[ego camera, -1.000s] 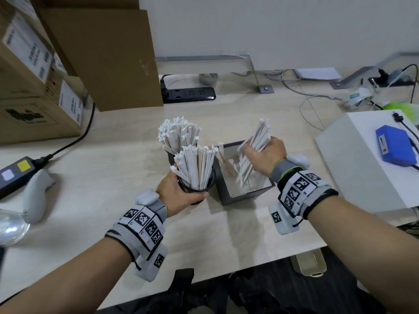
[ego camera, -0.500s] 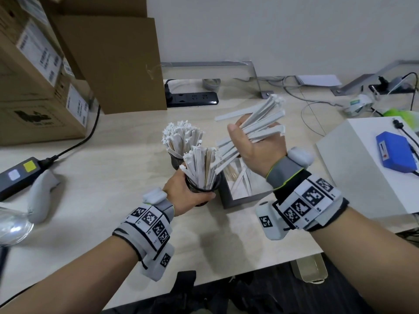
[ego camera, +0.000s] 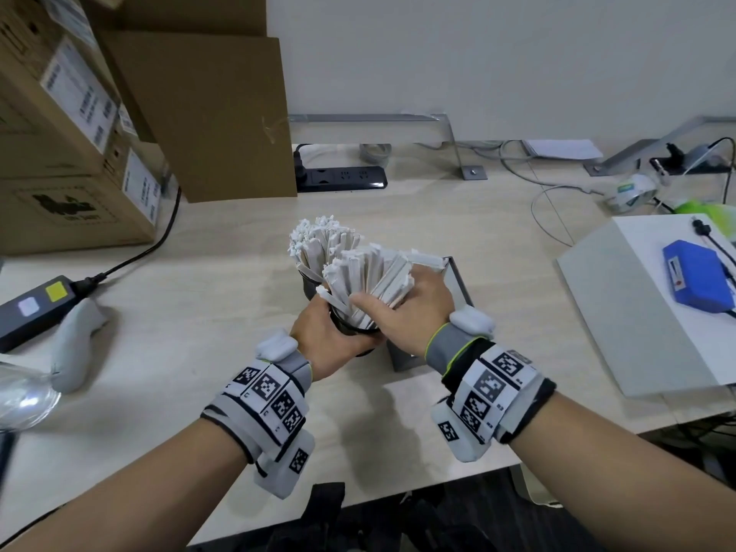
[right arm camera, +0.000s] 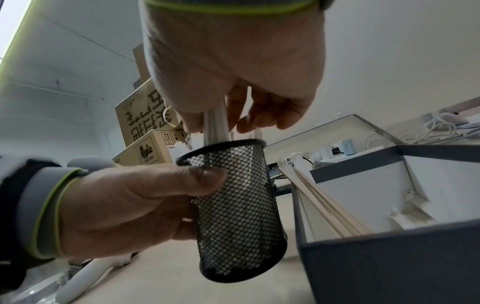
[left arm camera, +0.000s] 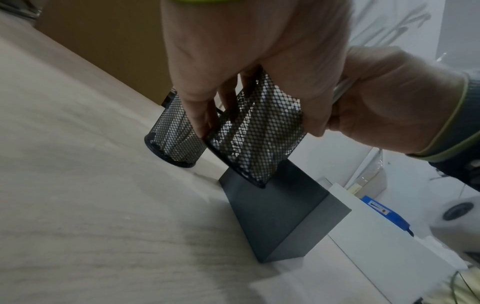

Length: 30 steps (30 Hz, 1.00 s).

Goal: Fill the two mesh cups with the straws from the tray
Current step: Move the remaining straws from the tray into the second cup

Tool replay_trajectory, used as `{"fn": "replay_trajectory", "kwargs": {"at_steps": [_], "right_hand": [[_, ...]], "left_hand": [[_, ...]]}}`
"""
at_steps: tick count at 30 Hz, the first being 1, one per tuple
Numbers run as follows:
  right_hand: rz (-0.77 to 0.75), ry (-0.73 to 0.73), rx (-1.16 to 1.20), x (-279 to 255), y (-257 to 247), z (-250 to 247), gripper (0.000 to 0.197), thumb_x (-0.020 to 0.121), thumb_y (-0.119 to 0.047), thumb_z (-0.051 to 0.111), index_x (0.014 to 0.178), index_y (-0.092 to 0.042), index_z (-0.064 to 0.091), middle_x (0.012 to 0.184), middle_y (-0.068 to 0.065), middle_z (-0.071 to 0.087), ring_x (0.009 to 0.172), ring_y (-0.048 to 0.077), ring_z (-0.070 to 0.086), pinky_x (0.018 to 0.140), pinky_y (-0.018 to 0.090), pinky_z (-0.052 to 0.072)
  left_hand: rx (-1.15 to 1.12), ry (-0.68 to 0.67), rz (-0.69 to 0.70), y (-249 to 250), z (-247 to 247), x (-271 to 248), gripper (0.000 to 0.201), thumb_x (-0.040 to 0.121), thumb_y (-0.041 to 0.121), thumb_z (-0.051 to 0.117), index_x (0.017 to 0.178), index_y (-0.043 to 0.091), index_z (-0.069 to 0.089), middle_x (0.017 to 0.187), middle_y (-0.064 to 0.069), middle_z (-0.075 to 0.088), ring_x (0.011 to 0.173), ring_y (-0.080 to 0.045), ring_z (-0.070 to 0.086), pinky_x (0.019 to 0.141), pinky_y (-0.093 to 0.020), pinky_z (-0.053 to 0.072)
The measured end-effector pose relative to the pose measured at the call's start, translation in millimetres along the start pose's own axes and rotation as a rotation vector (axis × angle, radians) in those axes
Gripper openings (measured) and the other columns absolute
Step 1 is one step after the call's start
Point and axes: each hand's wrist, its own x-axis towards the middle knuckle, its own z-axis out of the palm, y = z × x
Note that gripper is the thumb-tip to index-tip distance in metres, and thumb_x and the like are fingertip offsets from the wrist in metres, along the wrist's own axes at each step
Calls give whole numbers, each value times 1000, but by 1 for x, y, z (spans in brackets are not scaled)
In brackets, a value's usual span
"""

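Evidently mid-fill: beside the right grip sits the tray [right arm camera: 389,257], a few straws left inside. Left hand [ego camera: 330,344] clamps the tilted near mesh cup [right arm camera: 239,216]; right hand [ego camera: 406,312] clamps a straw bundle [ego camera: 382,280] entering its mouth. Next, I judge: release, settle them.

2 mesh cups [ego camera: 350,332] left of tray [ego camera: 458,280], boxes [ego camera: 71,161] behind-left

black wire-mesh cup [right arm camera: 239,216], paper-wrapped straws [ego camera: 370,280], matt grey tray [left arm camera: 280,216], wood-grain table [ego camera: 223,249]

Left hand [ego camera: 326,344] curled in a sideways grip, right hand [ego camera: 410,312] pinching downward just above it
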Motion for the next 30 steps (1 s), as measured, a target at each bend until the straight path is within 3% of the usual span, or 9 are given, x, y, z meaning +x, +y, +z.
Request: {"fn": "replay_trajectory", "kwargs": {"at_steps": [5,10,12,15,18,20,24,28,30], "right_hand": [[12,-5,-282,6,10,19,65,61,-78,40,82,-23,66,79,-2,68,85,26,63,79,39,48],[-13,-40,-225,0,4,12,56,52,-80,54,75,-30,60,73,-10,58,81,19,57,79,37,43],[-37,-25,-93,-2,9,4,49,51,-77,59,74,-35,48,74,-14,49,78,14,50,76,34,40],[-77,95,159,-3,23,-6,60,56,-69,66,96,-29,47,86,-8,53,79,16,53,73,30,46],[-225,93,129,-1,22,-12,73,64,-54,74,125,-32,43,91,-7,54,78,14,53,76,28,48],[-346,56,10,3,18,-9,59,74,-42,71,127,-25,51,89,-4,59,80,17,56,78,35,49],[-437,120,-26,12,16,0,13,81,-16,68,92,-12,74,78,3,67,74,22,61,68,39,50],[-299,241,130,18,9,-12,16,88,-16,61,93,-13,75,82,5,69,75,17,62,69,33,51],[-254,321,212,20,2,-28,21,93,-17,54,95,-11,73,85,1,67,78,15,61,71,30,51]], "left_hand": [[-63,7,164,14,2,-4,69,65,5,84,107,45,47,103,28,59,95,24,53,79,1,37],[-25,0,106,3,-4,-5,59,64,13,83,120,16,62,94,26,63,91,22,57,72,2,39],[-23,2,67,-1,-7,-6,54,64,19,85,114,16,64,89,23,66,86,18,60,68,1,40],[32,17,38,-3,-9,-7,58,60,29,87,113,21,64,85,27,62,81,24,55,66,3,37],[36,9,50,-1,-7,-8,58,61,26,87,114,22,64,85,28,61,82,25,54,67,3,37],[15,2,81,1,-4,-9,59,62,20,87,115,21,61,88,28,60,83,26,54,69,3,37],[20,3,100,1,-4,-11,59,61,17,88,113,18,59,87,26,58,84,28,51,69,4,35],[36,-5,29,-8,-7,-10,63,60,24,89,114,22,58,89,28,59,83,28,51,69,5,35],[55,-18,-32,-15,-9,-8,68,57,35,89,117,24,59,93,25,64,87,18,58,69,3,37]]}}
